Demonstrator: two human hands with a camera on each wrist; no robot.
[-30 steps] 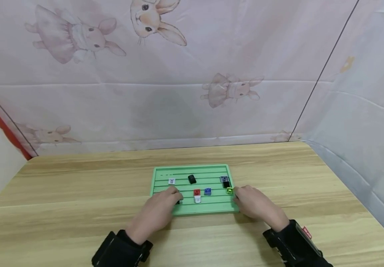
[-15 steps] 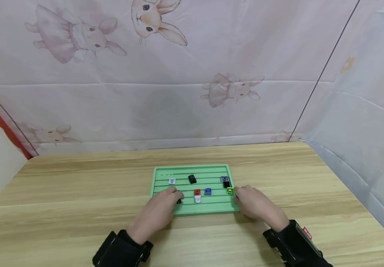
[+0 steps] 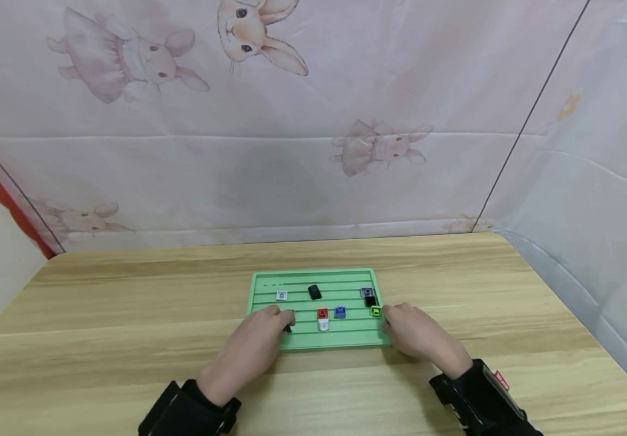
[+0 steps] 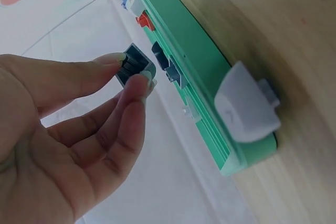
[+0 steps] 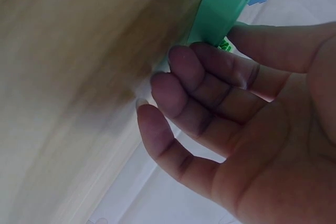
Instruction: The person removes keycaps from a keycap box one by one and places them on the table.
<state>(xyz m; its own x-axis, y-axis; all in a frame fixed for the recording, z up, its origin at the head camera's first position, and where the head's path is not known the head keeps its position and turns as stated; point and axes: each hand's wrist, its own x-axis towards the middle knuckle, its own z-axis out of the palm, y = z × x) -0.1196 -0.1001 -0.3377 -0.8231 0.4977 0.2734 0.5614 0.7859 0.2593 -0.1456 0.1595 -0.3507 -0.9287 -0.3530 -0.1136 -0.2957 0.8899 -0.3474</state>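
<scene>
Between thumb and fingertips, my left hand pinches a black keycap, its hollow underside partly showing in the left wrist view. It is held over the left front part of a green ridged tray. My right hand grips the tray's right edge, thumb on one side and curled fingers on the other, as the right wrist view shows. On the tray lie a red keycap, a white keycap just in front of it, a blue keycap and a yellow-green keycap beside my right hand.
Farther back on the tray are a black keycap, a small whitish square one and a grey-purple one. Another white keycap appears by the tray's side in the left wrist view. A wooden table surrounds the tray.
My left hand has shifted slightly left with the black keycap in its fingers. The right hand stays at the tray's edge, and the tray and other keycaps lie as before.
</scene>
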